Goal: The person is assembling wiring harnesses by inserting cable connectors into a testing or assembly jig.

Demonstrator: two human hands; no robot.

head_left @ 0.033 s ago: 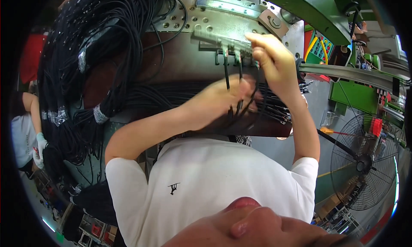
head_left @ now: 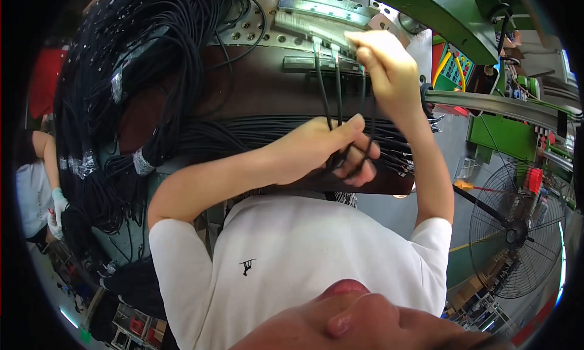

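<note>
My right hand (head_left: 392, 64) pinches one end of a flat metal bar (head_left: 295, 26), blurred by motion, over the front of the perforated machine plate. Several black cables (head_left: 339, 97) run from pale ends at that bar toward me. Lower down, my left hand (head_left: 328, 143) is closed around these cables, which pass between its fingers. A dark slotted metal block (head_left: 298, 63) sits on the brown work surface, just on my side of the bar. Under my left hand lies a bundle of black cables (head_left: 243, 131) with stripped-looking ends at the right.
A large heap of black cables (head_left: 164, 27) covers the left side, with tape-wrapped bundles. A green machine frame (head_left: 450, 15) arches over the far right. A metal rail (head_left: 499, 99) and a standing fan (head_left: 516, 230) are at right. Another person's gloved hand (head_left: 58, 207) shows far left.
The metal bar and my right hand have moved farther away, off the slotted block and over the machine plate. The cables now stretch longer between bar and left hand.
</note>
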